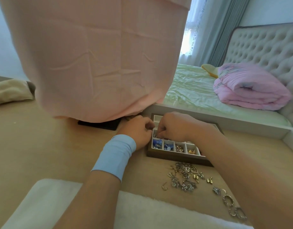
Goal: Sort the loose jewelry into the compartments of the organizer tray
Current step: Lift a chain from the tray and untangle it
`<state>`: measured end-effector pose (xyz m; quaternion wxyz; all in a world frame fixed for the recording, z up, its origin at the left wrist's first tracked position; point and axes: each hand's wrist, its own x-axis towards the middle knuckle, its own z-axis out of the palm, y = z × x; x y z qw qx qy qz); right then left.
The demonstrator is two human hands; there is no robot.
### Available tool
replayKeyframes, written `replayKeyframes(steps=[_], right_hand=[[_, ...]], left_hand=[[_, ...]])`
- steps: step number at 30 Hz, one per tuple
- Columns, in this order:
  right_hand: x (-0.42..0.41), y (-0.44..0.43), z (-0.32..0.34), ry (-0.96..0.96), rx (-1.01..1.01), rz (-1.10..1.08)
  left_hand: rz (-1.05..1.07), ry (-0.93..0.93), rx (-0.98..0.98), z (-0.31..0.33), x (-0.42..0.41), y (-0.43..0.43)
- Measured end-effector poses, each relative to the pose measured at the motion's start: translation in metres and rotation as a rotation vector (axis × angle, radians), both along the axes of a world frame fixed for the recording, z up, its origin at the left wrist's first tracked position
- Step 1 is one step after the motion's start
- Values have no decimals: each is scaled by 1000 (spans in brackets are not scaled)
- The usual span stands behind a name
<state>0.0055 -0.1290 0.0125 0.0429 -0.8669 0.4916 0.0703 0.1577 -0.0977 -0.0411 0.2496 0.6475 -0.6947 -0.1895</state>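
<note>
A dark brown wooden organizer tray (175, 158) is lined white. Blue beaded pieces (157, 143) and gold charms (191, 152) are seen inside, silver loose jewelry (183, 180) outside.

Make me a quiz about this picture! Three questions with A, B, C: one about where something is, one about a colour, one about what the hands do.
1. Where is the loose jewelry? A in a drawer. B on the wooden surface, in front of the tray. C on a chair.
2. What colour is the wristband? A light blue. B red. C black.
3. What are the left hand and right hand doing? A waving. B holding a cup. C curling fingers over the tray.
Answers: B, the pile lies on the wood by the tray's near edge. A, the band on the left wrist is light blue. C, both hands meet over the compartments, fingers curled.
</note>
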Motion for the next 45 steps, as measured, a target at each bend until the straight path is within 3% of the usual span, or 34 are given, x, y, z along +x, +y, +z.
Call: replayKeyframes(steps=[10, 21, 27, 32, 39, 45], right_hand=[[0, 4, -5, -95, -27, -85], [16, -6, 3, 100, -50, -116], [-13, 6, 16, -151, 58, -113], [-64, 40, 27, -336, 36, -127], [-124, 84, 10, -166, 68, -160], [-143, 94, -10, -163, 66, -138]], left_hand=[[0, -70, -53, 5, -7, 5], [0, -53, -53, 6, -8, 5], [21, -108, -91, 13, -14, 8], [-131, -144, -117, 40, -41, 24], [-383, -321, 91, 61, -92, 52], [-405, -566, 127, 49, -118, 63]])
